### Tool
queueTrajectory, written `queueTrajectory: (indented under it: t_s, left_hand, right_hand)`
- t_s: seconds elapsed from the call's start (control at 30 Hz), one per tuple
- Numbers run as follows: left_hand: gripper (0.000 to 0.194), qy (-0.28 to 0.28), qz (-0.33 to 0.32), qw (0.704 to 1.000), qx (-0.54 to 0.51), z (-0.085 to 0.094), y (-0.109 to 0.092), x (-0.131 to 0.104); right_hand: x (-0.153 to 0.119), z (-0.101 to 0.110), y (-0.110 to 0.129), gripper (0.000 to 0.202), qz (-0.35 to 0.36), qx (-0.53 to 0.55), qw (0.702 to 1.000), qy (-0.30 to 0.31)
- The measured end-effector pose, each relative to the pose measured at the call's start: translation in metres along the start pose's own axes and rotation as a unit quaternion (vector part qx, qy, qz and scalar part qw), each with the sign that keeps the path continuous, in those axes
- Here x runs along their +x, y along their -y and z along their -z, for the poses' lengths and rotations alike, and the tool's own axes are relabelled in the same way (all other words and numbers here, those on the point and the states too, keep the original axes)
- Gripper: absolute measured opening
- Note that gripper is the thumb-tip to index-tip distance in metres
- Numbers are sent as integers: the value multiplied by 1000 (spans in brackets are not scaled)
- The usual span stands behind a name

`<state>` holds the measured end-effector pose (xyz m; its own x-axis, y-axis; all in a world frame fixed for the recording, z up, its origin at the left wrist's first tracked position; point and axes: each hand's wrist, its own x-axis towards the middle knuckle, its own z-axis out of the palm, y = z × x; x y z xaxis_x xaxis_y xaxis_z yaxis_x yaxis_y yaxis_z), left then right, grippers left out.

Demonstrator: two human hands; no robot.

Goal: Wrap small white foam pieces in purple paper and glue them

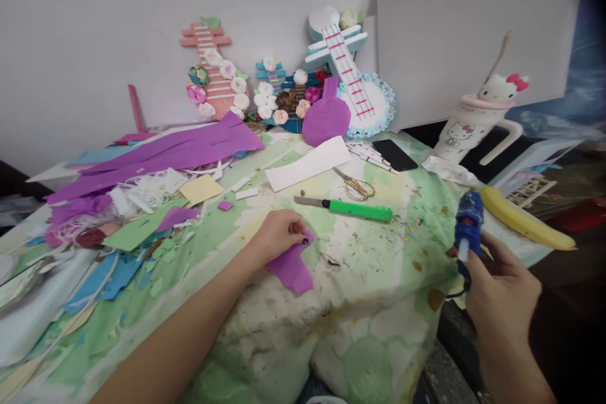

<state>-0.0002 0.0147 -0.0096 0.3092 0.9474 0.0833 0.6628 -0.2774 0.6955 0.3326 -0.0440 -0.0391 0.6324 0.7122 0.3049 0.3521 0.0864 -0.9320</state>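
My left hand (279, 235) is closed, its fingers pinching the top of a small piece of purple crepe paper (294, 273) over the cloth-covered table. In my right hand (504, 284), at the right edge of the table, is a blue hot glue gun (468, 218) with a whitish glue stick showing at its back. Beyond the left hand lies a green-handled utility knife (360, 210), its blade out and pointing left. Gold-handled scissors (357, 187) rest just behind the knife. A strip of white card (307, 164) lies further back.
Decorated guitar shapes, one purple (326, 117) and one white and blue (353, 76), lean on the wall. Purple sheets (161, 154) and scraps crowd the left. A black phone (394, 155), a lidded tumbler (468, 129) and a banana (525, 219) are at right.
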Motion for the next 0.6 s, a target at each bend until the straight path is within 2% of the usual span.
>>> queueTrajectory:
  t_s: [0.1, 0.27, 0.4, 0.5, 0.6]
  left_hand:
    - [13, 19, -21, 999, 44, 0, -5, -3]
    - [24, 38, -79, 975, 203, -6, -21, -14]
    - [24, 22, -96, 954, 283, -14, -28, -20]
    - [25, 21, -91, 955, 283, -15, -28, -20]
    - [24, 22, -79, 964, 252, -10, -26, -18]
  right_hand:
    - [-14, -1, 12, 40, -77, 128, 989, 13]
    - [-41, -10, 34, 33, -166, 264, 942, 126]
    - [-59, -22, 46, 33, -193, 254, 927, 197]
    - [-65, -30, 47, 27, -170, 215, 925, 263]
    - [-68, -38, 42, 30, -117, 140, 934, 309]
